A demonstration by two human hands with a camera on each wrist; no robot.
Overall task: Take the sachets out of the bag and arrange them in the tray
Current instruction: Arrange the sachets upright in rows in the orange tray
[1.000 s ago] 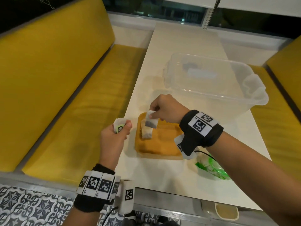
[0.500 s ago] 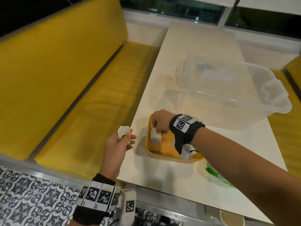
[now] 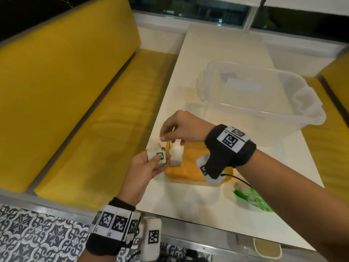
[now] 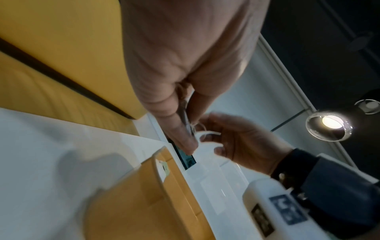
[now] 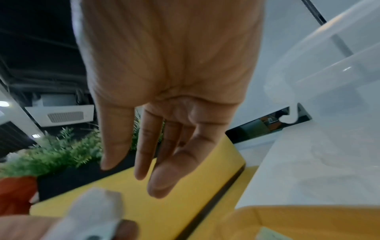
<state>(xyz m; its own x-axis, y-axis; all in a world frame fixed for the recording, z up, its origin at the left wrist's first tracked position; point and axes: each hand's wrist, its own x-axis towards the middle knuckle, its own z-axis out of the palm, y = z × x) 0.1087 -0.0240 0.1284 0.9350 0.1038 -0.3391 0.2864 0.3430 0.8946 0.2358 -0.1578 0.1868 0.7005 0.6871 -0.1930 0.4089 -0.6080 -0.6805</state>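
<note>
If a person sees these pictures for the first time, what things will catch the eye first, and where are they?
The two hands meet at the near left corner of the orange tray: the left hand holds white sachets with a green tag, and the right hand hovers empty just above them. More sachets stand at the tray's left end. Behind, a big clear plastic tub sits on the white table, with bright yellow benches beside it.

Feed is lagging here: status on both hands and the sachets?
Left hand grips sachets beside tray. Right hand empty, fingers relaxed, above them. Sachets in tray at its left end. Nothing blocking.
</note>
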